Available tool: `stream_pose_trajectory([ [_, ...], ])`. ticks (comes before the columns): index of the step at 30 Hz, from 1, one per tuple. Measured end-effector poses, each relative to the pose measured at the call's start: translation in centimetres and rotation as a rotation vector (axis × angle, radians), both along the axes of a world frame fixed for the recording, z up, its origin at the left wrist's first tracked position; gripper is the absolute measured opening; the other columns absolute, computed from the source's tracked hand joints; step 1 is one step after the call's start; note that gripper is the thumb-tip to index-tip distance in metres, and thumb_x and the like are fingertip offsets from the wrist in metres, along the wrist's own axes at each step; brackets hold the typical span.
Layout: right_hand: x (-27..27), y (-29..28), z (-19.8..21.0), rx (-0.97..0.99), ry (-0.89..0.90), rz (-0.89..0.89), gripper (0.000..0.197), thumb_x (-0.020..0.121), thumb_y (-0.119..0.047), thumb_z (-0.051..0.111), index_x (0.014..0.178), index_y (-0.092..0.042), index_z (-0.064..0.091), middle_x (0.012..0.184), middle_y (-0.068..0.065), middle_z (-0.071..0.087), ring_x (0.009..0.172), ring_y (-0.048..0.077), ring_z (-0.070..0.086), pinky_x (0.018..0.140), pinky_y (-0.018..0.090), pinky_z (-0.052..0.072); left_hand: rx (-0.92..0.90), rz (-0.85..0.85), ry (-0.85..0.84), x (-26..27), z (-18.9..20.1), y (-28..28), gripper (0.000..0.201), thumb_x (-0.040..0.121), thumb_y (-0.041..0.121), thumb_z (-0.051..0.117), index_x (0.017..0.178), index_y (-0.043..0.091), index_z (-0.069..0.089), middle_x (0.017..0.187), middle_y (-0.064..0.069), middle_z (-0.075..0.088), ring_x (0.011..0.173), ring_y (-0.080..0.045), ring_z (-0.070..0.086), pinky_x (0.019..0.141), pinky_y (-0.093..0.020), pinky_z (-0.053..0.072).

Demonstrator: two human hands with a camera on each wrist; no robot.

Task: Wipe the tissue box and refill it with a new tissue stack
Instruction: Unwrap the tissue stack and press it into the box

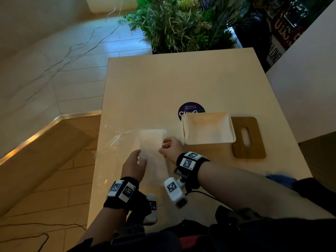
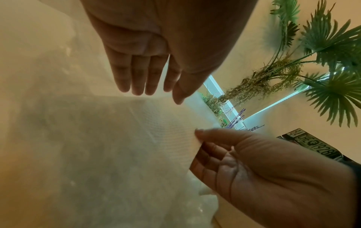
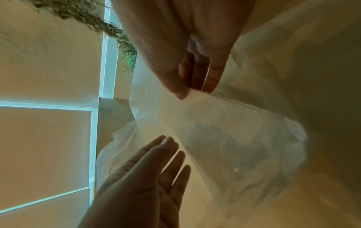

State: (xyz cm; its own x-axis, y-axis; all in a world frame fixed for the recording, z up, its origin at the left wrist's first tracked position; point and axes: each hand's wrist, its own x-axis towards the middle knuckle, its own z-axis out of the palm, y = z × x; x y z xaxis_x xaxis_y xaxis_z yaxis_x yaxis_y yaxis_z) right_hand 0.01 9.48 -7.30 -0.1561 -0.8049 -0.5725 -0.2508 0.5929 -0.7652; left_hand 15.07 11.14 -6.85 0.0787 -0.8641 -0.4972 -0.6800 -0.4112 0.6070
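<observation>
1. On the tabletop (image 1: 163,84), the tissue stack (image 1: 153,151) lies lengthwise between both hands, left of the open tissue box (image 1: 208,129).
2. The right hand (image 1: 172,148) pinches the stack's right edge; the wrist views show thumb above, fingers (image 3: 212,80) beneath.
3. The left hand (image 1: 133,165) hovers flat and released beside the stack, seemingly not touching.
4. Only the head view shows the wooden lid (image 1: 248,137) right of the box, and clear plastic wrap (image 1: 112,142) left of the stack.
</observation>
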Motion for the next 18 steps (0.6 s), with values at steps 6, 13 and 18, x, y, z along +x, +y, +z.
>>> stream_pose_trajectory([
  [6, -0.7, 1.5, 1.8, -0.099, -0.243, 0.193, 0.020, 0.083, 0.007, 0.055, 0.081, -0.012, 0.060, 0.077, 0.002, 0.059, 0.072, 0.014, 0.058, 0.063, 0.019, 0.048, -0.078, 0.158, 0.247, 0.4, 0.5, 0.0, 0.051, 0.074, 0.023, 0.076, 0.108, 0.002, 0.045, 0.096, -0.005, 0.057, 0.091, -0.021, 0.055, 0.071, -0.027, 0.048],
  [13, -2.9, 1.9, 5.0, -0.289, -0.147, 0.298, 0.043, 0.081, -0.016, 0.072, 0.120, -0.015, 0.056, 0.115, 0.007, 0.063, 0.103, 0.019, 0.060, 0.089, 0.033, 0.054, -0.216, 0.005, 0.404, 0.9, 2.7, 0.1, 0.035, 0.074, 0.007, 0.074, 0.077, 0.040, 0.064, 0.070, 0.014, 0.070, 0.072, -0.011, 0.060, 0.070, -0.033, 0.048],
  [18, -3.7, 0.9, 8.2, -0.445, 0.109, 0.509, 0.013, 0.086, -0.012, 0.065, 0.091, 0.001, 0.067, 0.078, 0.009, 0.060, 0.074, 0.018, 0.053, 0.064, 0.025, 0.036, -0.242, -0.068, 0.422, 0.3, 4.1, 0.5, 0.025, 0.078, 0.002, 0.070, 0.082, 0.026, 0.064, 0.073, 0.010, 0.073, 0.070, -0.003, 0.063, 0.067, -0.024, 0.051],
])
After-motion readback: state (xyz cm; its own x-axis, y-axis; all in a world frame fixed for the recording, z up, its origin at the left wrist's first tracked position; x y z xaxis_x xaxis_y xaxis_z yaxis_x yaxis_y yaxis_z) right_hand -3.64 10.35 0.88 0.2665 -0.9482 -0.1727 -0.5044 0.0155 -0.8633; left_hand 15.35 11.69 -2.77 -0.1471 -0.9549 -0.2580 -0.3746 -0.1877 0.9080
